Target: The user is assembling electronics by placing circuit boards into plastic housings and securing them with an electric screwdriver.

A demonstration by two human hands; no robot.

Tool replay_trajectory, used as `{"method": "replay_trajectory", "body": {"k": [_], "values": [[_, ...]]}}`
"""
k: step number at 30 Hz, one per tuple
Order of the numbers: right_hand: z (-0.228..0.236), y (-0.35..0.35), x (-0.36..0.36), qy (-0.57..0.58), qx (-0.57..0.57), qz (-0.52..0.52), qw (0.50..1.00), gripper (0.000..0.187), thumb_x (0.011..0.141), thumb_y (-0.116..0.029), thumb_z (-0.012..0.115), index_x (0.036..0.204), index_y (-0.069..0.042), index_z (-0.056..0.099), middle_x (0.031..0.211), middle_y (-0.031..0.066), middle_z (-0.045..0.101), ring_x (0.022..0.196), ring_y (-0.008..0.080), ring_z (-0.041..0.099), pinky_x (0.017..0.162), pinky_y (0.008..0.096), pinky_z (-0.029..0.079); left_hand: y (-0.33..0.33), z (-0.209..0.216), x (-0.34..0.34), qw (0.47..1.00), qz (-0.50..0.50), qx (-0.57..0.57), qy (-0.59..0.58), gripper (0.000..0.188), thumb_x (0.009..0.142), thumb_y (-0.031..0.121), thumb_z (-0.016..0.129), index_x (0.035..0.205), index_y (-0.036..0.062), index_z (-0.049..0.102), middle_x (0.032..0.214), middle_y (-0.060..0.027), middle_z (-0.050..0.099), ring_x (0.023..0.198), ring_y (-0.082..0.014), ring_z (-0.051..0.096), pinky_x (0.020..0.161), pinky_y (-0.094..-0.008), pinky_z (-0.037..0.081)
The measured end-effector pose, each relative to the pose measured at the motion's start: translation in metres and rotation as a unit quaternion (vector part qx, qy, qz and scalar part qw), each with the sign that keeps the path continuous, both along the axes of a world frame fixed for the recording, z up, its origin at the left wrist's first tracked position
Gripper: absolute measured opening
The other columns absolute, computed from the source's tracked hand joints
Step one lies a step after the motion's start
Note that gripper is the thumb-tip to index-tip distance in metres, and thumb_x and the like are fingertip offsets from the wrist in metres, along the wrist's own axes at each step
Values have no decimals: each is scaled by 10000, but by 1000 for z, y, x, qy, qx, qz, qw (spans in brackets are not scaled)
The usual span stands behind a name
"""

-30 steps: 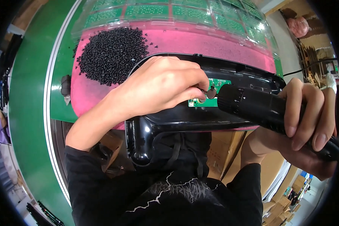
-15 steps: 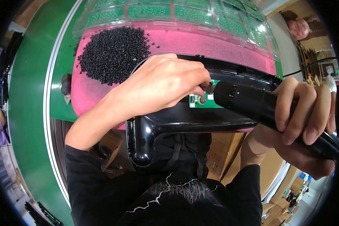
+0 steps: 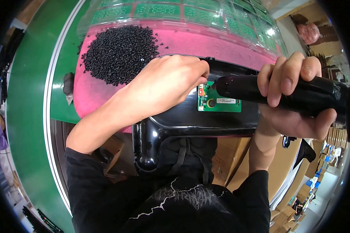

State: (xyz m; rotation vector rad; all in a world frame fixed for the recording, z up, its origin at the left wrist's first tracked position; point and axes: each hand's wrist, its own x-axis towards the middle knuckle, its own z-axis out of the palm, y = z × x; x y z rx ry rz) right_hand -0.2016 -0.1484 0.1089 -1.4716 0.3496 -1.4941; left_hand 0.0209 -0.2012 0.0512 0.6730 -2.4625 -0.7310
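My right hand (image 3: 289, 79) is wrapped round a black electric screwdriver (image 3: 241, 86), its tip pointing left. The tip hovers over the upper left part of a green circuit board (image 3: 223, 107), which has a white label and a small round black part. The board sits in a long black plastic housing (image 3: 175, 123) across the front edge of the table. My left hand (image 3: 177, 79) arches over the housing's left part, fingers curled and pinched together just left of the screwdriver tip. What they hold, if anything, is hidden.
A heap of small black screws (image 3: 118, 54) lies on a pink mat (image 3: 186, 42) beyond my left forearm. Clear plastic trays (image 3: 159, 11) with green boards stand at the back. A dark-handled tool (image 3: 68, 83) rests left of the mat. Cardboard (image 3: 276, 171) is at lower right.
The screwdriver has swung up and levelled out, its tip drawing slightly left and away from me. My left fingers have pulled back a little, and more of the circuit board shows.
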Motion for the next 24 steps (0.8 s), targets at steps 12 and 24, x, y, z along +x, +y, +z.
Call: {"method": "replay_trajectory", "body": {"k": [12,24], "values": [[-5,6,14,-10,31,-41,999,626,802,-629,650,1063,-82,495,858,50,532,560,109,457,550,274,380,3,-3,2,1000,-2,14,28,114,886,94,650,928,-1,602,834,-153,651,779,-378,646,663,-445,516],[-5,-1,13,-12,24,-33,999,637,809,-614,654,1089,-63,497,864,58,540,543,104,462,530,269,381,1,-7,3,999,-11,3,44,129,845,71,677,887,-3,580,806,-145,626,770,-373,638,625,-443,504]]}}
